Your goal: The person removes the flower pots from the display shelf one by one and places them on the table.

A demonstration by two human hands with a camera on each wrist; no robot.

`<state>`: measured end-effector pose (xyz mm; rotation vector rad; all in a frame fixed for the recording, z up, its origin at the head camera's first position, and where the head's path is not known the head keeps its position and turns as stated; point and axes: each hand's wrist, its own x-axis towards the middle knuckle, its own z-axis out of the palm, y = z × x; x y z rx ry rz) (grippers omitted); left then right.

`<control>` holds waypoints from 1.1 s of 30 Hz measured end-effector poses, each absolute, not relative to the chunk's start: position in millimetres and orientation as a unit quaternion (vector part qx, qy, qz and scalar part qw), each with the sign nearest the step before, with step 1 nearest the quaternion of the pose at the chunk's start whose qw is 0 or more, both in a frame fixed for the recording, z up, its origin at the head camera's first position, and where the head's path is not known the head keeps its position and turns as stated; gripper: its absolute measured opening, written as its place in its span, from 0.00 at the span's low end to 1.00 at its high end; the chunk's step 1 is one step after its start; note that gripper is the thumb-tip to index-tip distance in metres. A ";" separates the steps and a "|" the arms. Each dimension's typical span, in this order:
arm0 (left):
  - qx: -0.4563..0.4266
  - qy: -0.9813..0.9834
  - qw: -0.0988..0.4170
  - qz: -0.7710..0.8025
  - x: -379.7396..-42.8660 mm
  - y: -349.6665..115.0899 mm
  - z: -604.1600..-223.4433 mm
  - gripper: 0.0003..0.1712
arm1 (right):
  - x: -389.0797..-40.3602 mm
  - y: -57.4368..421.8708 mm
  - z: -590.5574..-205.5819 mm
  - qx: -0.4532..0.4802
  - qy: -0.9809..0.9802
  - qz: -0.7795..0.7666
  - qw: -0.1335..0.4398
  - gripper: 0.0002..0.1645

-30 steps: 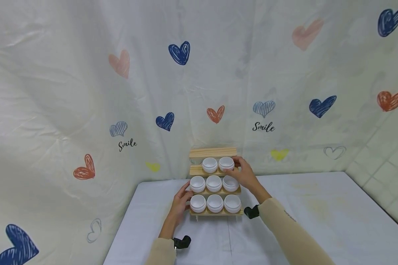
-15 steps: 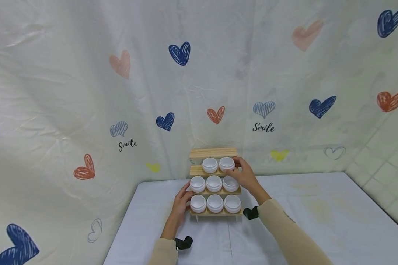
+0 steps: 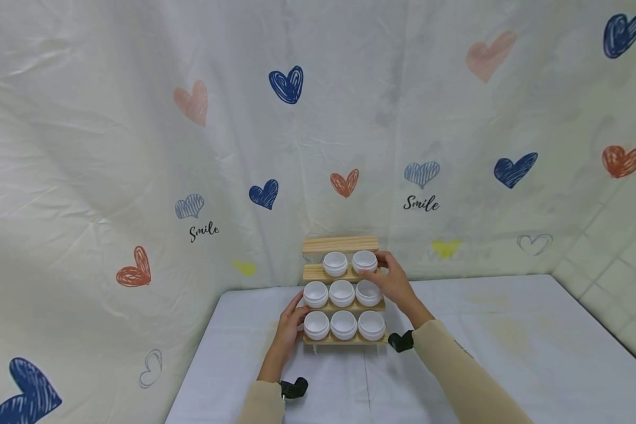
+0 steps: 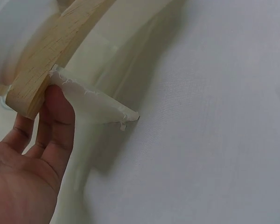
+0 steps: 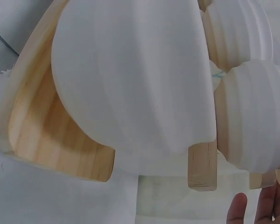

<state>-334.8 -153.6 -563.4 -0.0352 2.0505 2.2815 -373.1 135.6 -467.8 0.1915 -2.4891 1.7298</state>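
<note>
A tiered stand of pale wooden boards (image 3: 341, 244) sits on a table covered in white cloth (image 3: 540, 330), close to a white hanging sheet printed with coloured hearts and the word "Smile" (image 3: 376, 118).

The person's right hand (image 3: 394, 284) pinches a round white bowl with ridged sides (image 3: 364, 260) at the right end of the upper filled shelf, one finger behind it and the thumb in front. I cannot tell whether this bowl rests fully on the wood. Just to its left stands a matching white bowl (image 3: 335, 262). Below, the middle shelf carries three white bowls in a row (image 3: 341, 293), and the lowest shelf three more white bowls (image 3: 344, 325), all with their openings up.

The person's left hand (image 3: 286, 328) grips the stand's left side, fingers bent against the end of a board. Seen from the left wrist, a pale side piece with a frayed edge (image 4: 93, 98) slants from that board towards the cloth.

Both arms wear beige sleeves (image 3: 466, 371), with a small black device (image 3: 294, 388) at each wrist. A tile-patterned white wall (image 3: 615, 288) stands at the far right.
</note>
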 end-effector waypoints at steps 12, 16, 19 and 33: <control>-0.010 0.677 0.044 0.734 -334.6 -154.9 -565.0 0.35 | -371.4 137.5 -469.0 0.041 -0.811 0.580 0.063 0.45; -0.011 0.682 0.044 0.730 -335.0 -154.6 -565.4 0.36 | -370.2 138.5 -468.6 0.044 -0.807 0.584 0.069 0.44; -0.014 0.682 0.046 0.729 -335.0 -154.5 -565.8 0.35 | -370.5 139.7 -469.5 0.047 -0.807 0.584 0.073 0.44; -0.020 0.688 0.046 0.724 -335.0 -153.4 -566.6 0.35 | -361.6 146.9 -462.5 0.069 -0.773 0.625 0.085 0.45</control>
